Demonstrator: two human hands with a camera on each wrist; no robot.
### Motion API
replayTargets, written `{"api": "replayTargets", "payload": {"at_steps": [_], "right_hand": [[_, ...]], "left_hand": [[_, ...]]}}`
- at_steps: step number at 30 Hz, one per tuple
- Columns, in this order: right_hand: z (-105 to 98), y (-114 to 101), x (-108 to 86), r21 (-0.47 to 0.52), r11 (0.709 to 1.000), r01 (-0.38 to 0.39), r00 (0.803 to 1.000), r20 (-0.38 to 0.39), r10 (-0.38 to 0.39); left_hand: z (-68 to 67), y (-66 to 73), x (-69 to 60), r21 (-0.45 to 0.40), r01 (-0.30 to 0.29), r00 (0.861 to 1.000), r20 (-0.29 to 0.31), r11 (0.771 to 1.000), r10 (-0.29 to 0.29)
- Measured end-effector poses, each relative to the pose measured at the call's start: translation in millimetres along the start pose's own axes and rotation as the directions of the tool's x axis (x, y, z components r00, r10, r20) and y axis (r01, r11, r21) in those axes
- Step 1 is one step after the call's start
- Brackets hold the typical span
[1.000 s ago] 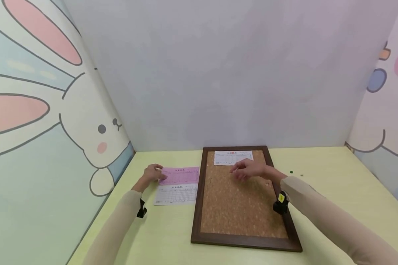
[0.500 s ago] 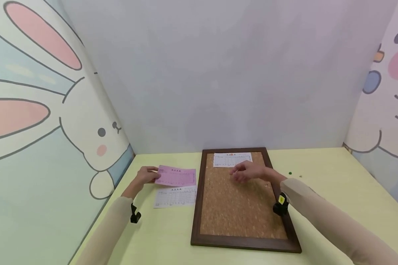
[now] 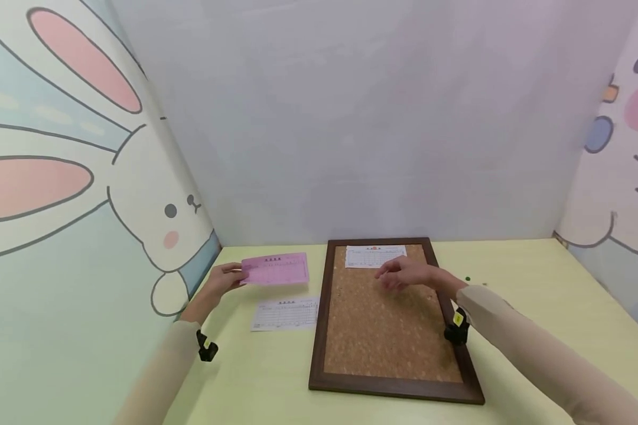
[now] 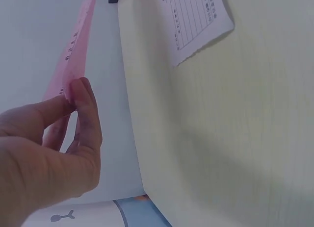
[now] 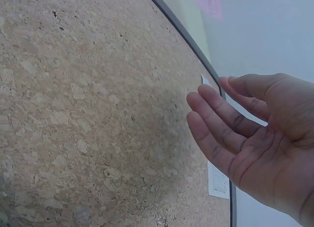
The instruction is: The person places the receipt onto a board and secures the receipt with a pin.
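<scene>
Above the pale yellow table point(image 3: 244, 372), to the left of the framed corkboard point(image 3: 390, 330), a pink slip point(image 3: 275, 269) is held aloft by the left hand point(image 3: 223, 278), its left end pinched between thumb and fingers. A white printed slip point(image 3: 285, 314) is laid flat on the tabletop below it, just beside the board's dark frame point(image 3: 396, 386), and a second slip point(image 3: 372, 258) is seen on the cork near the far edge, marked by a small orange spot point(image 3: 374, 248) at its top. Over the cork, the right hand point(image 3: 406, 274) is poised with its fingers loosely bent; whether anything small is pinched between thumb and forefinger cannot be told. A tiny green object point(image 3: 468, 278) is seen to the right of the board. The pink slip can be judged light, thin and pliant: hardly any force should be needed to carry it, but it may be bowed by its own weight and easily creased or torn if squeezed or tugged. It is best taken near an edge or corner, as is done here, with the opposite end steadied by a second light pinch wherever flatness is wanted.
</scene>
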State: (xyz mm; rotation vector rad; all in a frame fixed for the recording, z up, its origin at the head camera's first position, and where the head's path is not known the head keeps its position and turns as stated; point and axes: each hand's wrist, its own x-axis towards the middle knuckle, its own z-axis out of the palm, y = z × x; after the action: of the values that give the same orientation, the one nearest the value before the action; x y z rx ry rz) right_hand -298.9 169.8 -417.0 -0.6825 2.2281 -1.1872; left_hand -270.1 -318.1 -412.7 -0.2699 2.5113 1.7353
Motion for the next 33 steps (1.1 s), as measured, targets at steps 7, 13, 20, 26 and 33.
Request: {"api": "replayTargets", "payload": {"at_steps": [7,13,20,26,33], "right_hand": [[3.1,-7.0,4.1,0.012,1.0,-0.013,1.0,0.01,0.013],[8.1,-3.1,3.3,0.034,0.999,-0.01,1.0,-0.004,0.01],[19.1,0.3,4.2,0.07,0.998,0.003,1.0,-0.026,-0.001],[30.3,-10.9,10.0,0.133,0.991,0.008,0.998,-0.068,0.001],[40.1,-31.4,15.6,0.276,0.961,-0.027,0.992,-0.112,0.06]], "left_hand": [[7.7,7.7,-4.8,-0.083,-0.027,0.998,0.056,0.996,0.031],[27.3,11.7,-6.3,-0.079,-0.05,0.994,0.095,0.996,0.058],[45.6,14.8,-10.3,-0.051,-0.038,0.989,0.139,0.998,0.045],[57.8,20.5,-12.6,-0.059,-0.038,0.985,0.168,0.998,0.048],[73.3,29.2,-15.0,-0.084,-0.053,0.975,0.211,0.995,0.07]]}}
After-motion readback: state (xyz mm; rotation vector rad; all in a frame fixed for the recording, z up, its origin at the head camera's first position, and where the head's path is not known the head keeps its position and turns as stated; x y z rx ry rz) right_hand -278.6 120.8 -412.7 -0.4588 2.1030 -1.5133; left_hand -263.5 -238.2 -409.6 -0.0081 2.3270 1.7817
